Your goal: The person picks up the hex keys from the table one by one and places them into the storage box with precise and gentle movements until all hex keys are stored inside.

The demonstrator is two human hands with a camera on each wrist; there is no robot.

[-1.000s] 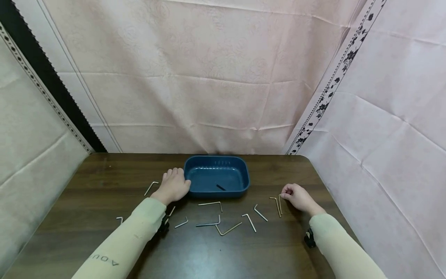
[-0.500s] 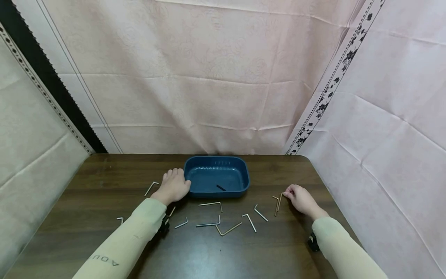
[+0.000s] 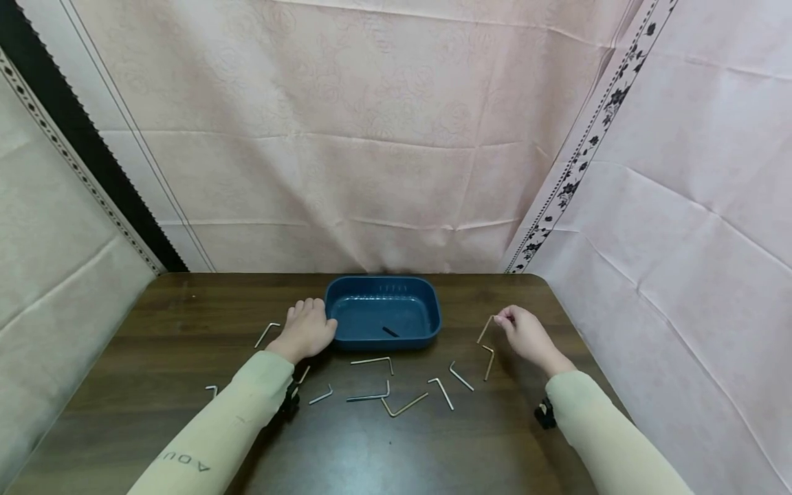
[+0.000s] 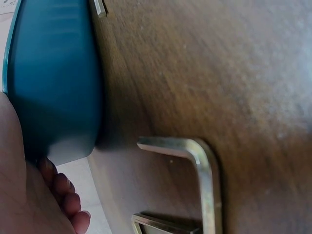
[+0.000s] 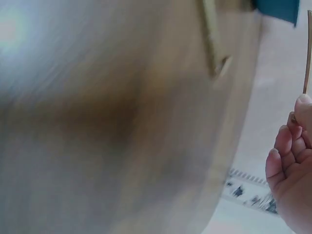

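Littering the table: loose hex keys

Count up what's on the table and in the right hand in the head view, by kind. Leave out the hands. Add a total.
Hex keys: 11, including 1 in the right hand
Tray: 1
Dark piece in the tray: 1
Total: 13

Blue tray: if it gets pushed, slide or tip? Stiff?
Likely slides rather than tips: the blue tray sits low and wide on the flat table. Probably fairly stiff, since its walls stand evenly without visible sagging. The small dark piece lies loose on its smooth-looking floor, so it may shift with a sharp push.
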